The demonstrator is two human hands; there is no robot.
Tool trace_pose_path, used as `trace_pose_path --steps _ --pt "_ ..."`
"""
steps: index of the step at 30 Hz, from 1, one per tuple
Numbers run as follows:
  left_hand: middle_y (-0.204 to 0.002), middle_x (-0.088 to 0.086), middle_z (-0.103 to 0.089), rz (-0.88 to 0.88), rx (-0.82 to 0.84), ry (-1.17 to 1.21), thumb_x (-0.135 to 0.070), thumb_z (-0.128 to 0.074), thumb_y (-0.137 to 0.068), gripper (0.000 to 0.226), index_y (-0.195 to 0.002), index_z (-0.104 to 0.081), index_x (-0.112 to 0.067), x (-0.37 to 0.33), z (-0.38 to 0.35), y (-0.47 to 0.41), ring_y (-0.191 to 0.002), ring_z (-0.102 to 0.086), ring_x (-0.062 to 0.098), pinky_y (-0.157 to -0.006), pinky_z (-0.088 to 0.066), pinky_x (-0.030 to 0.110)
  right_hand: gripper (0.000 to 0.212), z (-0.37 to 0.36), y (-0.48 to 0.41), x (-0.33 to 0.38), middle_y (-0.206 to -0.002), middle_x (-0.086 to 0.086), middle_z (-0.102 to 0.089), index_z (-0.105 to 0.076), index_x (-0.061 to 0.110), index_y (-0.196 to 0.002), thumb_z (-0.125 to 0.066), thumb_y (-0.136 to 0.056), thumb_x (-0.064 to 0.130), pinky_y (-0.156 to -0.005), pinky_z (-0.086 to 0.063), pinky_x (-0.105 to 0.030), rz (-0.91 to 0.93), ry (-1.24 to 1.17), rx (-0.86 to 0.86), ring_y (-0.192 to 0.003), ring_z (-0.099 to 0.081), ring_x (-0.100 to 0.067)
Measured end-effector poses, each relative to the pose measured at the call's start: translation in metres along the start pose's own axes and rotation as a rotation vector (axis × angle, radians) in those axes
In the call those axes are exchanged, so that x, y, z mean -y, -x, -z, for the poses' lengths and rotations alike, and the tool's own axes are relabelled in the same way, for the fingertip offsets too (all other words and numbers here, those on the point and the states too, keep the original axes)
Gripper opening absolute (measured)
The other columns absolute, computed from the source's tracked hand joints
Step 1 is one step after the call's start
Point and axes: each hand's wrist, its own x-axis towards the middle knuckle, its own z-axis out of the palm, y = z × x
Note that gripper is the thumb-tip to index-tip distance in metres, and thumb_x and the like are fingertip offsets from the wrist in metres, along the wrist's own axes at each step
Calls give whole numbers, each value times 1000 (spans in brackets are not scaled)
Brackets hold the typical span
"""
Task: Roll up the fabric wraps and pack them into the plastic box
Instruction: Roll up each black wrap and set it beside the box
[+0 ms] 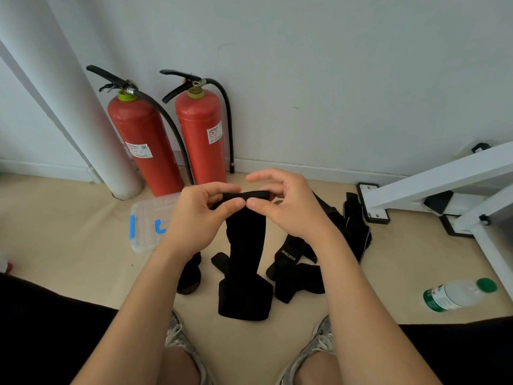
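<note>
Black fabric, one long wrap (244,240), is held up over the floor by its far end, and the rest hangs down to a folded heap near the feet. The top edge is pinched by the left hand (194,218) between thumb and curled fingers. It is also pinched by the right hand (288,209), whose forefinger is lifted clear. The rolling step appears barely begun, with a first tight turn being formed. Next, even winding downward will be called for. More wraps (298,270) lie to the right. The plastic box (144,220) stands on the left, its contents not discernible.
</note>
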Motion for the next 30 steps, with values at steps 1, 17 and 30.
trace_pose_path --steps 1,17,30 --pt "-95 -8 -84 -22 1 -49 -18 -78 -99 18 -117 -80 -19 0 0 -1 -92 -80 5 -85 -63 21 27 1 0 0 -97 21 -82 -78 36 -114 -85 -94 20 -78 -53 -8 -20 10 17 -90 -75 4" --pt "-104 -8 -82 14 -18 -60 -22 -81 -97 24 -121 -79 -23 -10 0 0 -103 -77 7 -98 -62 35 25 5 2 0 -97 16 -81 -77 25 -119 -78 -98 13 -80 -59 -21 -9 -95 93 -90 -78 -6" --pt "-93 20 -78 66 111 184 -34 -73 -97 25 -100 -68 -10 -2 2 -1 -82 -76 26 -77 -59 42 25 1 3 -1 -96 15 -83 -85 28 -110 -83 -92 9 -75 -58 -18 69 -3 10 -86 -80 -7"
